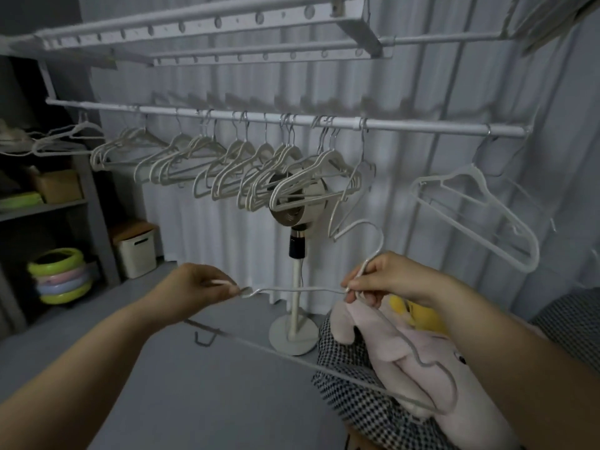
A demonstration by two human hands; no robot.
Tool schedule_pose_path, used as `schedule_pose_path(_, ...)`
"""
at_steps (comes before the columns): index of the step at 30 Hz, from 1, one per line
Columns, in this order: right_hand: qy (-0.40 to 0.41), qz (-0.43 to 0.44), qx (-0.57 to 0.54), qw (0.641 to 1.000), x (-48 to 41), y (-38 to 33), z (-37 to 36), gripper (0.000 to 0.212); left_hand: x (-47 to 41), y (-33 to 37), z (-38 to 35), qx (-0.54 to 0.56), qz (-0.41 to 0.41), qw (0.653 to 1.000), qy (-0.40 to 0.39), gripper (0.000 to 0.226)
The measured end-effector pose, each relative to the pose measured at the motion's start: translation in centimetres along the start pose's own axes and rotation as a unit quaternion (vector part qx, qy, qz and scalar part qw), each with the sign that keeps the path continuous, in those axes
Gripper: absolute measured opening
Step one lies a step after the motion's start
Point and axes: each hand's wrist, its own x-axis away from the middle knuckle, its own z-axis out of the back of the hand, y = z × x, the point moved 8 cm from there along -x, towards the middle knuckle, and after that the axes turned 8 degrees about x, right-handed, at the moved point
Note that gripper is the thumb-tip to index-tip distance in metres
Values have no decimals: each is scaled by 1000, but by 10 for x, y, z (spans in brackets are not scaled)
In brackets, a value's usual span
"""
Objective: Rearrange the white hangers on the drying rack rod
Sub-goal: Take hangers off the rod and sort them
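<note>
Pale pleated curtains (422, 76) back a dim room. Low in the middle of the frame a white hanger (285, 290) is held clear of the rod, tipped nearly flat with its hook pointing up. The left hand (198, 287) pinches the tip of one shoulder between thumb and fingertips. The right hand (389, 280) is curled round the neck just under the hook.

The hanger looks thin, light and fairly stiff, though its long bottom bar may flex a little. The neck seems the best hold for hooking it on, since a grip at the shoulder tip alone would let it swing.

Across the middle of the frame the rod (422, 125) carries a row of hangers (227, 164) bunched in uneven clusters toward the left. A lone hanger (480, 203) hangs well apart at the right. Behind the row stands a fan (296, 280) on a round base.

At lower right a pink garment (383, 339) lies on checked fabric (350, 394). At left is a shelf (45, 207), with stacked coloured rings (61, 280) and a lidded bin (138, 251) on the grey floor (194, 401).
</note>
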Motion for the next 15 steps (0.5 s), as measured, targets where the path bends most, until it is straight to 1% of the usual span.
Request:
schedule_pose_path(1,7,2,1,1000,6,-3,-5,14,2,-8,2,-44,14,999,20,12)
schedule_pose_path(2,17,1,0,1000,11,-4,-9,14,4,-17,3,-93,31,994,38,31)
schedule_pose_path(3,29,-1,-4,1000,16,-6,-12,14,6,-23,4,-122,43,990,61,44)
schedule_pose_path(4,42,-5,-9,999,21,-7,-14,14,9,-23,7,-131,44,987,85,50)
schedule_pose_path(5,55,-10,-14,998,25,-7,-14,14,12,-22,7,-124,43,986,102,52)
schedule_pose_path(7,80,-26,-32,996,35,-7,-11,14,15,-16,1,-100,27,989,103,48)
schedule_pose_path(10,113,-65,-74,989,46,-3,-1,23,17,3,-23,-61,-14,997,52,32)
schedule_pose_path(12,145,-81,-94,982,51,-2,7,24,20,23,-46,-15,-47,999,-17,15)
schedule_pose_path(13,162,-87,-104,977,54,-2,11,23,23,33,-58,23,-57,996,-59,10)
schedule_pose_path(15,196,-95,-121,968,57,-1,17,22,28,54,-80,107,-69,983,-133,15)
